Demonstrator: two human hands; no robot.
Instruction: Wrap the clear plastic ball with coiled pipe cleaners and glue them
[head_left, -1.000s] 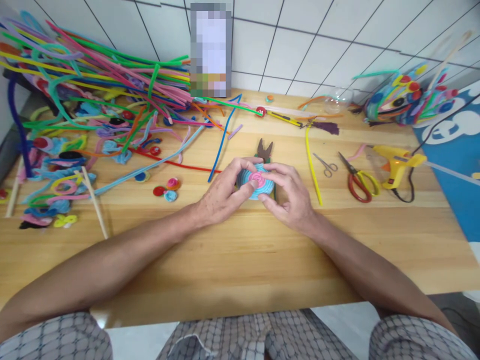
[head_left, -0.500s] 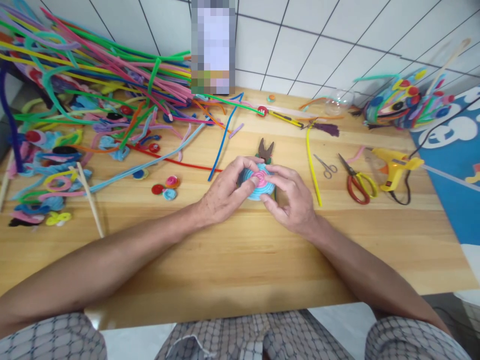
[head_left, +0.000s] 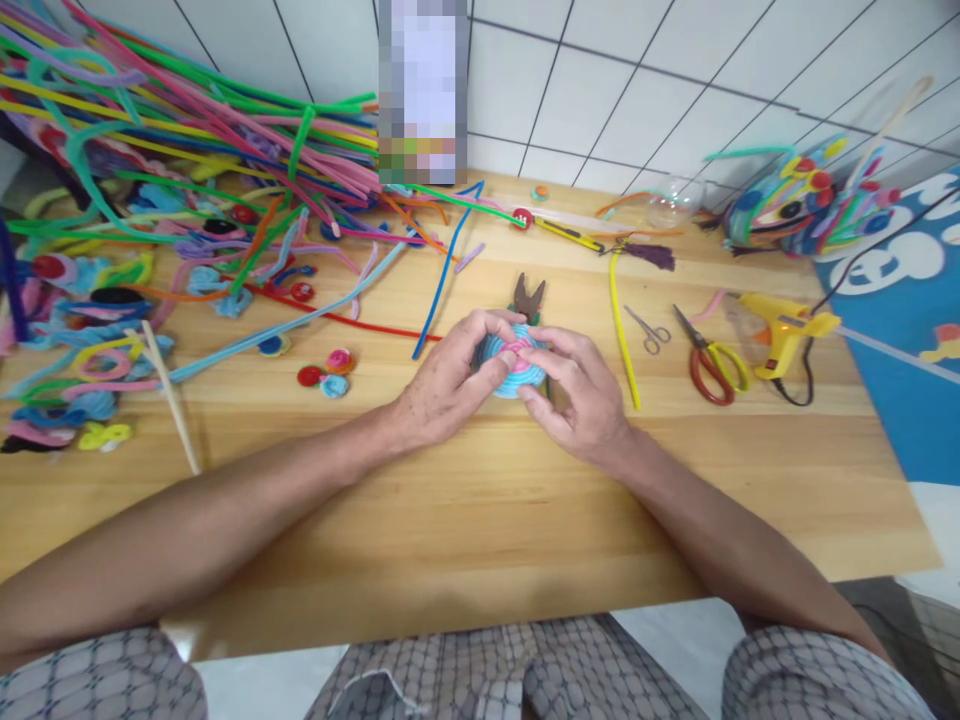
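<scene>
Both hands meet at the middle of the wooden table (head_left: pixel 480 520) around a round coiled pipe-cleaner disc (head_left: pixel 517 370), light blue with a pink centre. My left hand (head_left: pixel 446 385) curls round its left side with the thumb under its edge. My right hand (head_left: pixel 577 385) grips its right side, fingers pressed on top near the pink centre. A brown forked pipe-cleaner piece (head_left: pixel 528 296) sticks out just behind the disc.
A big heap of coloured pipe cleaners (head_left: pixel 187 170) fills the far left. Small coiled discs (head_left: pixel 322 375) and a wooden stick (head_left: pixel 171 398) lie left. To the right: a yellow pipe cleaner (head_left: pixel 621 330), small scissors (head_left: pixel 649 330), red-handled scissors (head_left: pixel 709 360), a yellow glue gun (head_left: pixel 784 335).
The hands stay on the disc; the right fingers have shifted over the pink centre, covering more of it. The view has drifted slightly.
</scene>
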